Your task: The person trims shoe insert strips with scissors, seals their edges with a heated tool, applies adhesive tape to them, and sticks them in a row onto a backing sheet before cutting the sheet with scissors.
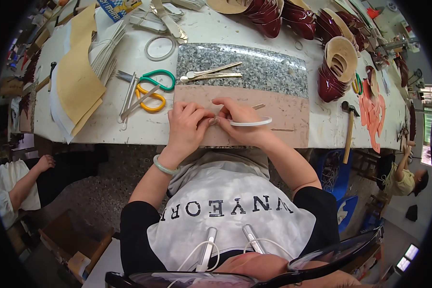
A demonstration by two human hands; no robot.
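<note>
over the pink board [290, 117], left hand [185, 124] meets right hand [243, 114] — fingers bent.

Bright, soft light; right-hand windows [426, 152] glare; fisheye edges bend, darken

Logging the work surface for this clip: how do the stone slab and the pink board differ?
The stone slab is grey and speckled; the pink board is plainer, with a few dark marks. The slab lies farther from the person, the board nearer. Metallic strips lie across the slab, while the left hand and right hand are over the board. Both look flat.
</note>
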